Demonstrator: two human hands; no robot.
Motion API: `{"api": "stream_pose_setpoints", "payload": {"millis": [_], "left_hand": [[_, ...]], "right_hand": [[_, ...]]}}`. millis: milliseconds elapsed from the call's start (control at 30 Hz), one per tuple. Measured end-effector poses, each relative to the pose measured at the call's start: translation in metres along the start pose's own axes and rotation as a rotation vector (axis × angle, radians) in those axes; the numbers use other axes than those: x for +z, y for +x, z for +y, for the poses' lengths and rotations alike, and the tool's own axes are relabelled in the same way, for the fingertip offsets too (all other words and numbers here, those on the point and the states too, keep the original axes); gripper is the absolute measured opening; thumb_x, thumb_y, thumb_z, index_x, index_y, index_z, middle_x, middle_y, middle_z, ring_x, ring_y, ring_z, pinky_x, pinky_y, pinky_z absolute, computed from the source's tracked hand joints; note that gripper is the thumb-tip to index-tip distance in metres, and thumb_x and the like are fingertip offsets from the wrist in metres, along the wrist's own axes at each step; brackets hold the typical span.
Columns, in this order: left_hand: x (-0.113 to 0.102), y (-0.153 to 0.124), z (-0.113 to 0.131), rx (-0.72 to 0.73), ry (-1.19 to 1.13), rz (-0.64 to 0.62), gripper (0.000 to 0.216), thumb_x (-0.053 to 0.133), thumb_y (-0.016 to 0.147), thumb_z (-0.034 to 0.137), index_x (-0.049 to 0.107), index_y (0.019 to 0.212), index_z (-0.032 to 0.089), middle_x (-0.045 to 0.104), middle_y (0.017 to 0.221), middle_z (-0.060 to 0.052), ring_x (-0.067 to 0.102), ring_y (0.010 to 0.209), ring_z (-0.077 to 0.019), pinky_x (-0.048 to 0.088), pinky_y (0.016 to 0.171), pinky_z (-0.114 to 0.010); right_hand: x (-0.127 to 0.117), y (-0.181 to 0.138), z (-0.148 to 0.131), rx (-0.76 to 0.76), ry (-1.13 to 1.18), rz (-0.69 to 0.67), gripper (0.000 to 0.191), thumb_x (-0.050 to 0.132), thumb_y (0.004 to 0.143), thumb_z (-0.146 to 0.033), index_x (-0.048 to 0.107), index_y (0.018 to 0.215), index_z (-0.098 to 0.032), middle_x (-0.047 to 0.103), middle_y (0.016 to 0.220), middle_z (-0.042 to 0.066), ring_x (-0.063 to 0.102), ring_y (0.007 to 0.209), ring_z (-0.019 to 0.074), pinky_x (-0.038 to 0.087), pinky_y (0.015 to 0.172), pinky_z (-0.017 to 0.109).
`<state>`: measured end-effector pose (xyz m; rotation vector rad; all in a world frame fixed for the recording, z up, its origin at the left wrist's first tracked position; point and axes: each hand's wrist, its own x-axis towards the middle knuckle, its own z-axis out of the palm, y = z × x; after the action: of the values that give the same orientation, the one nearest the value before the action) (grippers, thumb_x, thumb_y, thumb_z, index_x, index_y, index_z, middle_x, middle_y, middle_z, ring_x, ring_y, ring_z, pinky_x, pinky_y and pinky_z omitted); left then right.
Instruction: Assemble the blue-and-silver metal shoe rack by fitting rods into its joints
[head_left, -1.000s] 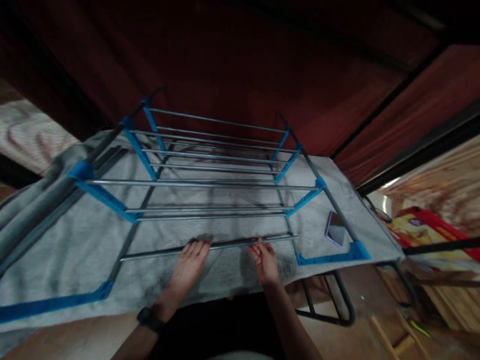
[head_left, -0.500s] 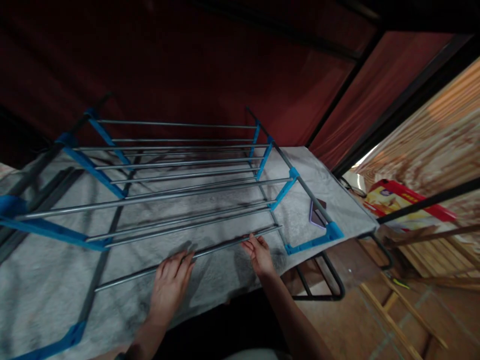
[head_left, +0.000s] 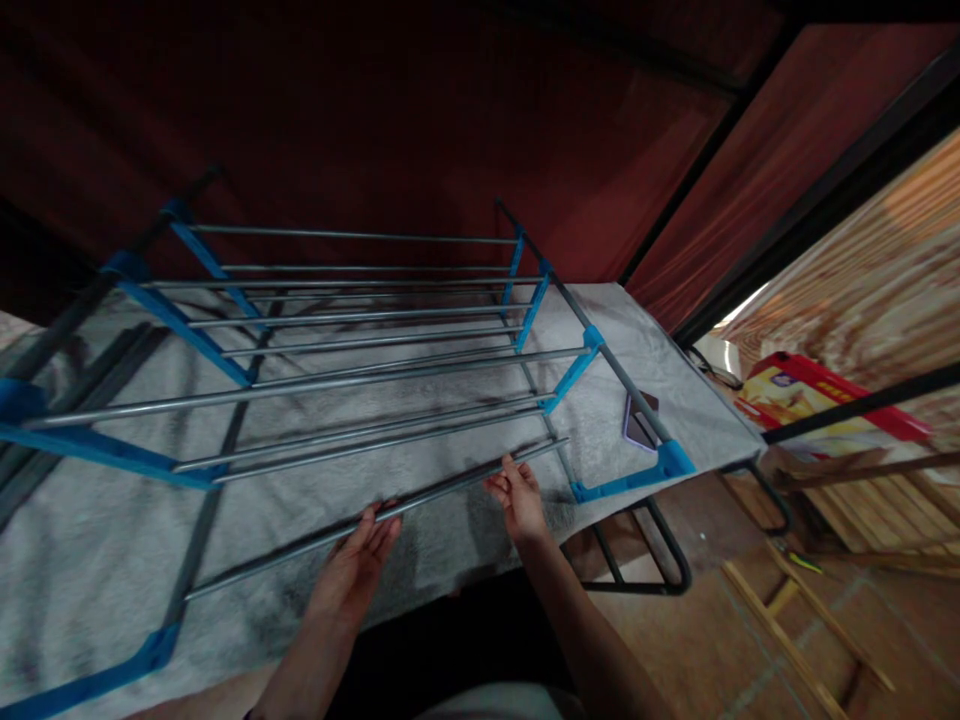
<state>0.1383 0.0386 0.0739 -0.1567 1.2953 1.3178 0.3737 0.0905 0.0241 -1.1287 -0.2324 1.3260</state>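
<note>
The loose metal rod (head_left: 442, 489) lies slantwise on the grey cloth (head_left: 97, 540), close to its near edge. Its right end points toward the blue corner piece (head_left: 660, 465), and its left end stops short of the near-left corner. The left hand (head_left: 360, 560) is spread open, with only its fingertips against the rod. The right hand (head_left: 517, 500) meets the rod further along with bent fingers; I cannot tell whether they close around it.

Beyond the rod stands the rack (head_left: 337, 383), its thin rails held between blue brackets. A phone (head_left: 637, 425) lies flat near the right edge, just beside the rack's dark side bar.

With so light a hold, the rod could roll on the soft cloth and drop off the near edge. If one end is lifted unevenly, the other could swing into the rails or toward the phone.

The cloth hides whatever carries it, apart from black legs under the right corner. The left end of the rack is cut off, the back is dark, and the print on the red box (head_left: 817, 400) at the right is blurred.
</note>
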Motion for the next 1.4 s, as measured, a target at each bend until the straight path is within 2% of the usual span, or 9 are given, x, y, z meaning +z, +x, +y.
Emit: {"api": "stream_pose_setpoints", "payload": {"millis": [133, 267, 467, 733, 833, 933, 1100, 1267, 1400], "left_hand": [[0.006, -0.001, 0.001, -0.013, -0.029, 0.065, 0.026, 0.057, 0.106, 0.002, 0.074, 0.092, 0.015, 0.085, 0.087, -0.006, 0.081, 0.072, -0.0129, 0.068, 0.073, -0.02], [0.009, 0.0, -0.002, -0.011, -0.041, 0.115, 0.023, 0.06, 0.105, 0.001, 0.075, 0.097, 0.017, 0.083, 0.08, -0.003, 0.079, 0.065, -0.0127, 0.068, 0.07, -0.019], [0.011, 0.003, -0.001, 0.005, -0.04, 0.089, 0.022, 0.062, 0.102, 0.001, 0.079, 0.106, 0.015, 0.085, 0.087, -0.005, 0.083, 0.077, -0.0152, 0.07, 0.085, -0.025], [0.01, 0.001, 0.0, 0.023, -0.081, 0.043, 0.03, 0.062, 0.097, -0.006, 0.075, 0.078, 0.015, 0.085, 0.09, -0.007, 0.084, 0.086, -0.0156, 0.068, 0.094, -0.028], [0.007, 0.004, -0.002, 0.03, -0.099, 0.006, 0.031, 0.065, 0.093, -0.007, 0.073, 0.073, 0.014, 0.085, 0.091, -0.009, 0.085, 0.091, -0.0176, 0.068, 0.095, -0.029], [0.001, 0.007, -0.005, 0.04, -0.129, -0.038, 0.027, 0.072, 0.086, -0.01, 0.077, 0.076, 0.015, 0.086, 0.094, -0.008, 0.085, 0.094, -0.0186, 0.067, 0.094, -0.028], [-0.005, 0.009, -0.007, 0.013, -0.132, -0.067, 0.025, 0.077, 0.085, -0.009, 0.081, 0.085, 0.016, 0.087, 0.095, -0.006, 0.083, 0.081, -0.0152, 0.067, 0.084, -0.026], [-0.006, 0.01, -0.007, 0.016, -0.132, -0.071, 0.013, 0.081, 0.092, 0.003, 0.08, 0.089, 0.016, 0.087, 0.096, -0.007, 0.084, 0.084, -0.0153, 0.066, 0.084, -0.024], [-0.008, 0.015, -0.011, 0.045, -0.121, -0.083, 0.015, 0.084, 0.089, 0.002, 0.079, 0.088, 0.016, 0.087, 0.098, -0.008, 0.085, 0.092, -0.0178, 0.067, 0.088, -0.027]], "right_hand": [[0.0, 0.001, 0.002, -0.006, -0.044, 0.001, 0.06, 0.103, 0.062, -0.064, 0.057, 0.075, -0.028, 0.065, 0.06, -0.008, 0.067, 0.058, 0.0135, 0.066, 0.063, 0.028], [-0.001, 0.001, 0.002, 0.009, -0.005, -0.029, 0.049, 0.104, 0.062, -0.053, 0.067, 0.081, -0.026, 0.075, 0.074, -0.004, 0.073, 0.066, 0.0162, 0.068, 0.067, 0.03], [-0.009, 0.0, 0.0, 0.022, 0.013, -0.102, 0.037, 0.1, 0.067, -0.04, 0.074, 0.087, -0.025, 0.083, 0.089, 0.002, 0.079, 0.081, 0.0195, 0.069, 0.08, 0.035], [-0.008, -0.008, -0.006, 0.034, 0.055, -0.084, 0.03, 0.093, 0.073, -0.027, 0.073, 0.095, -0.025, 0.083, 0.093, 0.001, 0.081, 0.091, 0.0223, 0.068, 0.086, 0.036], [-0.009, -0.009, -0.008, 0.033, 0.046, -0.076, 0.032, 0.095, 0.072, -0.029, 0.073, 0.096, -0.025, 0.084, 0.093, 0.002, 0.082, 0.092, 0.0227, 0.068, 0.086, 0.037], [-0.011, -0.008, -0.006, 0.039, 0.003, -0.091, 0.034, 0.099, 0.073, -0.035, 0.071, 0.091, -0.026, 0.084, 0.092, 0.002, 0.082, 0.089, 0.0217, 0.069, 0.084, 0.038], [-0.015, -0.002, 0.0, 0.033, -0.033, -0.062, 0.045, 0.105, 0.065, -0.043, 0.069, 0.084, -0.025, 0.077, 0.079, -0.004, 0.076, 0.071, 0.0177, 0.07, 0.078, 0.038], [-0.02, -0.001, 0.001, 0.04, -0.043, -0.106, 0.043, 0.103, 0.066, -0.04, 0.072, 0.09, -0.025, 0.082, 0.089, 0.0, 0.079, 0.081, 0.0212, 0.069, 0.083, 0.043], [-0.022, -0.003, -0.001, 0.04, -0.047, -0.109, 0.038, 0.1, 0.068, -0.039, 0.071, 0.09, -0.026, 0.084, 0.094, 0.003, 0.081, 0.089, 0.0241, 0.068, 0.091, 0.048]]}}
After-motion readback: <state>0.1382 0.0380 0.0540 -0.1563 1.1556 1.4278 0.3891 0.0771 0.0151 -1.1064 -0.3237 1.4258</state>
